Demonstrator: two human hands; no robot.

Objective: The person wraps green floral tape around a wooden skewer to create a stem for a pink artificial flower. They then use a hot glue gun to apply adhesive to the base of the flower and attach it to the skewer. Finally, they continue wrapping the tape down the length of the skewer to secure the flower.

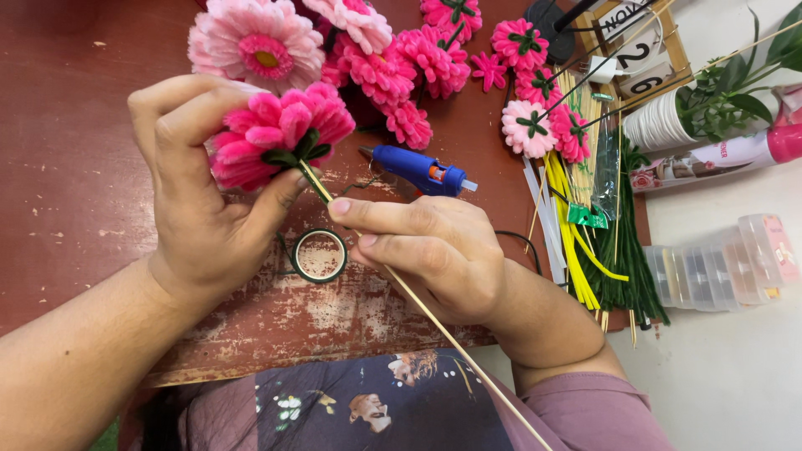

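Head view looking straight down: the left hand (196, 188) cups a fuzzy pink flower (280, 134) by its head, fingers curled around the petals, while the right hand (426, 246) pinches the thin wooden stick (434, 321) right under the green bit at the base. Looks to me like the stem-wrapping stage, the green wrap has just started at the top of the stick. Next bit probably needs the stick held steady and the flower head turned without squashing the petals. A roll of green tape (319, 255) lies on the red tabletop (67, 167) between the wrists, with a blue glue gun (418, 169) just behind the right hand. Containers: a clear plastic box (723, 263) at right with divided compartments, contents too blurry to tell, and a stack of white cups (656, 124) beside some leaves.
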